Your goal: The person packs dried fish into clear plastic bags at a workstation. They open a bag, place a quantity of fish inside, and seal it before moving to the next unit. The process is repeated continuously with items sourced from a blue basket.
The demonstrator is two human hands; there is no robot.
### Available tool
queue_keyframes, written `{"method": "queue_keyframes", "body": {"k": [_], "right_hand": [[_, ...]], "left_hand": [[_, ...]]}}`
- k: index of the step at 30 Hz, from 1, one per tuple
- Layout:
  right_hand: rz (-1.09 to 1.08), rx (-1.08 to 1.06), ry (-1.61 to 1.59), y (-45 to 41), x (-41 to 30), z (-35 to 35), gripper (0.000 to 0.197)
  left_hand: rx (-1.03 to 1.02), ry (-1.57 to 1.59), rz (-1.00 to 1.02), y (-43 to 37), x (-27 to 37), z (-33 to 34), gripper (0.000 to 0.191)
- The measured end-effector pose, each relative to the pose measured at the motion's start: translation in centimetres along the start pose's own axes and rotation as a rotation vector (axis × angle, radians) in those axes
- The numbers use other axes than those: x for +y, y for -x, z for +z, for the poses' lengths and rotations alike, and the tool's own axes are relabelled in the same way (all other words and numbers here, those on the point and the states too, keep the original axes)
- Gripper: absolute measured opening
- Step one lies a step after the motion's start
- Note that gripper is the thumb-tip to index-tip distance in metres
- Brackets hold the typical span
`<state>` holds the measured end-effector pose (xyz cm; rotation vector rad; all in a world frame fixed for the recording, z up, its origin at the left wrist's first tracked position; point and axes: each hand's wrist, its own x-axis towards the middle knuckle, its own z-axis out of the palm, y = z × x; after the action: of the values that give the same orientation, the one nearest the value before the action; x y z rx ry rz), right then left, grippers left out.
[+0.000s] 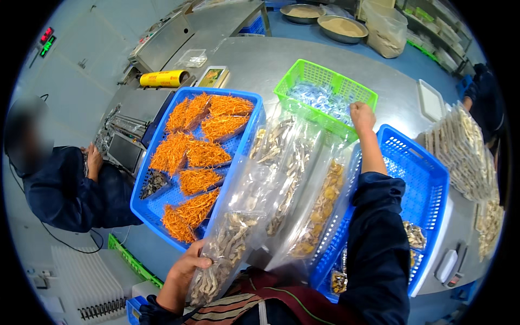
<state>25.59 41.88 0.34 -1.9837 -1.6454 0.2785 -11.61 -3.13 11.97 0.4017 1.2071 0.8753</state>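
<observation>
My left hand grips a long clear plastic bag of pale dried pieces near its lower end. My right hand is at the right side of a green plastic basket, its fingers bent over a heap of small clear-and-blue packets; whether it holds one is hidden. Between my arms lie more long bags of pale dried pieces and a bag with yellowish-brown dried slices.
A blue basket of orange strand packs stands left; another blue basket with a few packs stands right, beside stacked bags. A co-worker sits at far left, and another person is at far right.
</observation>
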Motion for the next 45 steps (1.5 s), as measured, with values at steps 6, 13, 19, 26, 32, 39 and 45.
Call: {"method": "queue_keyframes", "body": {"k": [6, 13, 19, 26, 32, 39, 45], "right_hand": [[-0.113, -0.345, -1.011, 8.5, -8.0, -10.4, 0.013], [-0.669, -1.003, -0.448, 22.5, -16.6, -18.1, 0.013], [-1.174, -1.098, -0.538, 29.9, -15.9, -18.5, 0.005], [-1.183, -0.753, -0.005, 36.2, -14.9, -22.1, 0.021], [-0.898, -0.664, -0.114, 41.4, -15.6, -26.1, 0.018], [-0.273, -1.089, -0.218, 43.5, -16.8, -31.5, 0.036], [-0.793, -0.87, -0.025, 45.8, -14.2, -28.6, 0.032]], "left_hand": [[0.007, -0.001, 0.0, 1.3, 0.1, -0.1, 0.084], [-0.348, -0.184, 0.061, 1.4, 0.2, -1.3, 0.084], [-0.52, -0.22, 0.001, 2.2, -1.8, -1.8, 0.083], [-0.621, -0.361, 0.079, 3.9, -2.2, -2.1, 0.079], [-0.693, -0.4, 0.1, 4.8, -2.7, -2.3, 0.085], [-0.759, -0.456, 0.091, 5.2, -2.7, -2.6, 0.09], [-0.869, -0.485, 0.078, 5.0, -3.2, -2.4, 0.078]]}}
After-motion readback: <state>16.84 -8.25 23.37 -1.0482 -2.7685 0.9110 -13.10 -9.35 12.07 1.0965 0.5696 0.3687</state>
